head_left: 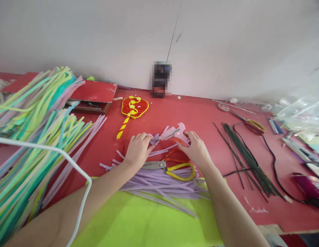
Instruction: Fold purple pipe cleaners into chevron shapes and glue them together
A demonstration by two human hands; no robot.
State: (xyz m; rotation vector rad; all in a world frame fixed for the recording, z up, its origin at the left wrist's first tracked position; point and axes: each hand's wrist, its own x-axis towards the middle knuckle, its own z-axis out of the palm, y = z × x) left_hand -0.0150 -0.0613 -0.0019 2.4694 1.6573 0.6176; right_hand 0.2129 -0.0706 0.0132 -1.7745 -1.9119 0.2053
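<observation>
My right hand [197,147] is closed round the handle of a pink hot glue gun [175,133], its nozzle pointing left. The nozzle meets a small cluster of bent lilac pipe cleaners [154,139] pinched in the fingers of my left hand [139,147]; the fingertips partly cover it. Below my hands, scissors with yellow and red handles [180,171] lie on a pile of lilac pipe cleaners [159,183]. That pile rests partly on a bright green sheet [149,223] at the front of the table.
Bundles of coloured pipe cleaners [46,147] fill the left side, with a white bent rod [72,163] in front. A red and yellow fan-shaped craft [135,107] lies behind my hands. To the right are dark green stems [248,161], more scissors [254,126], a black cord [274,164] and plastic bags [303,113].
</observation>
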